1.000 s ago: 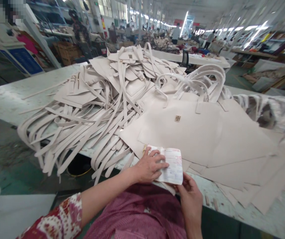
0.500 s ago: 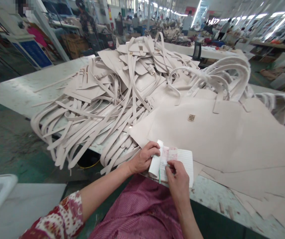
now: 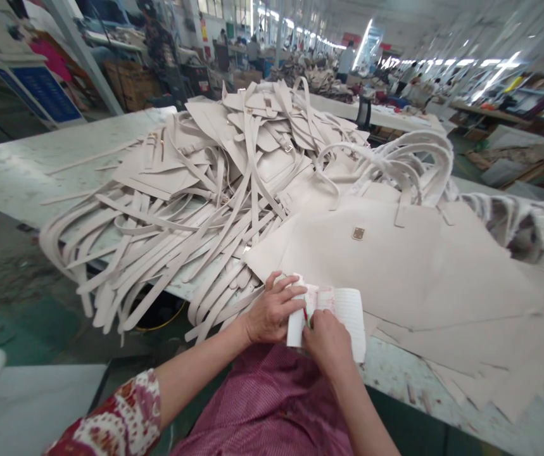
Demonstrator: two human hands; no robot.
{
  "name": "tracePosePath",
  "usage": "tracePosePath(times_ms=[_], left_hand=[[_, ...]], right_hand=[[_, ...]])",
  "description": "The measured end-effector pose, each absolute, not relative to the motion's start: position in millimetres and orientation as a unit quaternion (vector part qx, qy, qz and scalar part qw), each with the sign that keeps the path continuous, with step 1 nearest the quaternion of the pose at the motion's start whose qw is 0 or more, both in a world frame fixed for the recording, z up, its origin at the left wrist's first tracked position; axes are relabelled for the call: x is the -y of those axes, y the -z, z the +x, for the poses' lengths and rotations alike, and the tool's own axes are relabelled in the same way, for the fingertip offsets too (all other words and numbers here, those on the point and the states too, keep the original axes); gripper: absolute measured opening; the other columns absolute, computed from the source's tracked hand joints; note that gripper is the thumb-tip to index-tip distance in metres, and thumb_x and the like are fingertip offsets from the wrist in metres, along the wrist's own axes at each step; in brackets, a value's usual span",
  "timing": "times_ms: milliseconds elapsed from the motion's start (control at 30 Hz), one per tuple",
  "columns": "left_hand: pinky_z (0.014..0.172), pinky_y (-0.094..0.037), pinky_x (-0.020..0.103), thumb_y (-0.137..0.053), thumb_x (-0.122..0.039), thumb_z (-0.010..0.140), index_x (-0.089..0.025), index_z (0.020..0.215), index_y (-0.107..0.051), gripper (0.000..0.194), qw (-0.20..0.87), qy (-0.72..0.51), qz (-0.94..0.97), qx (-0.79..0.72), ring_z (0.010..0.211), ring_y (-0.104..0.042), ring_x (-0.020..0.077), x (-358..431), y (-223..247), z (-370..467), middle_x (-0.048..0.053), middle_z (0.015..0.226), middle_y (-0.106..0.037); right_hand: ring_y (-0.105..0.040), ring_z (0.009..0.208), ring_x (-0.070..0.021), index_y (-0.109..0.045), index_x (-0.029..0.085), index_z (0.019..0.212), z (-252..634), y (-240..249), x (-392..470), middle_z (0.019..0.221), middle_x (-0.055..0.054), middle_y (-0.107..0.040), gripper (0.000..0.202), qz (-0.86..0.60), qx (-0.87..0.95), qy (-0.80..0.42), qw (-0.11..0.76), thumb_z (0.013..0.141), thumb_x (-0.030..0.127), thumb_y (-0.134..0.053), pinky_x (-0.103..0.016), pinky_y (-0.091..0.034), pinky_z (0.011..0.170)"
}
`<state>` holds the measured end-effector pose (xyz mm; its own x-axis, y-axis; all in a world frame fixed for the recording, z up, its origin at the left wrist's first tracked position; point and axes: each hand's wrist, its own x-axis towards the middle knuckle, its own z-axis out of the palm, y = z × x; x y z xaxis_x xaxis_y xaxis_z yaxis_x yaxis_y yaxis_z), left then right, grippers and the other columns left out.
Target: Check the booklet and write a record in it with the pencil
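Pressing notebook [image 3: 342,313], left hand [image 3: 272,311], right hand [image 3: 326,339]

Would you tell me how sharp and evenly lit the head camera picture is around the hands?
Head view: the left hand, right hand and small lined paper booklet are fairly sharp under soft, even light; the edges smear and bend from wide-angle distortion, notably the blurred clear plastic wrap at right; the ceiling strip lights glare.
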<state>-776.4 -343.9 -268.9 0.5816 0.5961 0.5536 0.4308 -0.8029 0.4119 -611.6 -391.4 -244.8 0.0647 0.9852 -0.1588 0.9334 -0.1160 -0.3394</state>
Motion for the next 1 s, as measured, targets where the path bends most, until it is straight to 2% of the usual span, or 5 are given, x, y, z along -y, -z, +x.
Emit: tracePosePath(times_ms=[333,500,700,867,1000], left_hand=[[0.115,-0.013,0.053,-0.064,-0.055,0.071,-0.018,0.116,-0.056,0.059,0.187,-0.303,0.918,-0.176,0.131,-0.040,0.0314,344,274,-776,0.015,0.125,-0.058],[0.115,-0.021,0.047,-0.059,-0.035,0.080,-0.017,0.097,-0.062,0.025,0.156,-0.272,0.927,-0.207,0.126,-0.046,0.0268,345,262,-761,0.012,0.113,-0.064],[0.110,-0.029,0.045,-0.061,-0.016,0.075,-0.014,0.077,-0.063,0.004,0.057,-0.108,0.965,-0.231,0.084,-0.060,0.0215,390,237,-706,0.006,0.076,-0.063],[0.101,-0.033,0.050,-0.051,-0.025,0.086,-0.006,0.113,-0.061,0.035,0.009,-0.076,0.959,-0.273,0.101,-0.055,0.0279,429,259,-684,0.017,0.115,-0.060],[0.107,-0.027,0.041,-0.037,-0.017,0.094,-0.014,0.130,-0.049,0.038,0.011,-0.093,0.962,-0.255,0.113,-0.049,0.0215,427,272,-698,0.007,0.133,-0.052]], right_hand=[[-0.046,0.058,-0.0170,-0.043,0.021,0.071,-573,251,407,0.060,0.001,-0.050,0.022,-0.753,0.549,-0.291,0.217,0.078,0.042,-0.040,-0.030,-0.032,0.059],[-0.047,0.092,-0.0221,-0.043,0.021,0.078,-565,245,413,0.102,-0.003,-0.053,0.011,-0.755,0.625,-0.050,0.194,0.079,0.032,-0.041,-0.032,-0.032,0.066],[-0.051,0.083,-0.0188,-0.041,0.021,0.071,-540,259,414,0.097,-0.005,-0.052,0.014,-0.735,0.618,-0.088,0.264,0.078,0.033,-0.045,-0.032,-0.036,0.070],[-0.051,0.073,-0.0156,-0.046,0.019,0.065,-517,273,419,0.095,-0.006,-0.054,0.018,-0.737,0.582,-0.138,0.315,0.075,0.033,-0.051,-0.031,-0.038,0.072],[-0.049,0.071,-0.0159,-0.051,0.018,0.066,-496,286,425,0.083,-0.003,-0.056,0.021,-0.745,0.544,-0.189,0.337,0.074,0.037,-0.054,-0.031,-0.038,0.069]])
